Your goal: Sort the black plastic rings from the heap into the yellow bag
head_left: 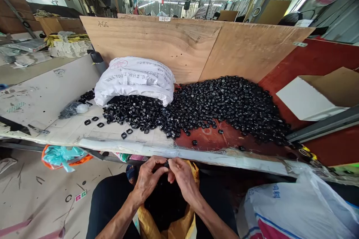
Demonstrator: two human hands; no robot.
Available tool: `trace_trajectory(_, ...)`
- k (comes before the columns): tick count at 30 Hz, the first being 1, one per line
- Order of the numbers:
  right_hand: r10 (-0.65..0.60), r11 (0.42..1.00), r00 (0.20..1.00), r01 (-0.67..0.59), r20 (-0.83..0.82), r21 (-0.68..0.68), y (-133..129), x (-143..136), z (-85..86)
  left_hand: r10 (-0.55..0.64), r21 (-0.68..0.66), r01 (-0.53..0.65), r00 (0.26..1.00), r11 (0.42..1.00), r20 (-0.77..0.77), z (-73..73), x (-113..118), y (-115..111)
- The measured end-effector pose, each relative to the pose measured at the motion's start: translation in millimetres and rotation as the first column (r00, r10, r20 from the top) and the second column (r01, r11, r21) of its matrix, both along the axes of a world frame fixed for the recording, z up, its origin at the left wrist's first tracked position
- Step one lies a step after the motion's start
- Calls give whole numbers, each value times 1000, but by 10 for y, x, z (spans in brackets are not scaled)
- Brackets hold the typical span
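Observation:
My left hand (148,177) and my right hand (183,179) meet below the table's front edge, fingers pinched together on a small black part (166,164). Much of the part is hidden by the fingertips. Beneath them, between my knees, an open yellow sack (148,224) has a dark interior. On the table beyond lie a heap of black rings (134,112) at centre left and a larger heap of small black pieces (230,101) at the right. A white printed sack (137,76) rests against the ring heap.
Wooden boards (157,41) wall the table's back. A white carton (311,93) is at the right, above a metal bar (325,123). A white bag (291,201) bulges at lower right. An orange-rimmed basket (45,158) with turquoise material sits under the table at left.

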State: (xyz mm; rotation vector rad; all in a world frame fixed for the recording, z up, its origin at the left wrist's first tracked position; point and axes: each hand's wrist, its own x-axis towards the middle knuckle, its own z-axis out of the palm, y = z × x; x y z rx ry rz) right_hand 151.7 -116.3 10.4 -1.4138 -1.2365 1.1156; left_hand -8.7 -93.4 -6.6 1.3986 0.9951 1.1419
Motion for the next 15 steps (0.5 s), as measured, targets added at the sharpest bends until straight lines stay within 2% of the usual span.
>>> trace_trajectory(2, 12, 996, 1000, -13, 9, 88, -15, 21, 52, -12, -107, 27, 990, 994, 138, 11, 4, -15)
trace_trajectory(4, 36, 975, 996, -54, 85, 216, -35, 39, 100, -27, -181, 73, 970, 981, 241, 26, -11, -30)
trace_trajectory(6, 46, 967, 989, -80, 140, 243, -49, 25, 109, -30, -156, 65, 975, 986, 220, 48, -49, -48)
trace_trajectory(8, 36, 988, 994, -51, 102, 143, -53, -25, 78, -20, -31, 22, 996, 999, 83, 80, -96, -68)
trace_trajectory(10, 20, 1000, 1000, -20, -14, -16, -50, -81, 45, -11, 107, 20, 997, 994, -76, 120, -131, -88)
trace_trajectory(11, 8, 997, 998, -13, -70, -72, -49, -100, 40, -9, 130, 25, 993, 991, -116, 139, -137, -96)
trace_trajectory(13, -8, 998, 994, 0, -110, -69, -56, -105, 65, -13, 42, 16, 998, 999, -64, 166, -126, -114)
trace_trajectory(15, 21, 998, 999, -19, -44, 53, -85, -73, 114, -2, -136, 13, 997, 991, 81, 157, -99, -138)
